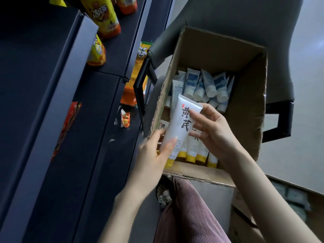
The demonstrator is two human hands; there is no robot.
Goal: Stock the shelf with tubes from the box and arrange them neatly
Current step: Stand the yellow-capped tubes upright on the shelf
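Holding white plastic tube with yellow cap and black lettering (182,123) above 7 o'clock corner of open brown cardboard box (219,50). Left hand (154,151) curled round cap end, right hand (212,130) pinching crimped end. Advisable: keep both grips, swing toward dark metal shelf (52,85) at 9 o'clock, stand cap-down, label outward.

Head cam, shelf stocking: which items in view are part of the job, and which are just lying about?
Job:
- white tube, held by left hand and right hand
- cardboard box
- yellow-capped tubes
- blue-labelled tubes
- dark shelf

Lying about:
- snack bags
- red packet
- small wrapper
- grey chair
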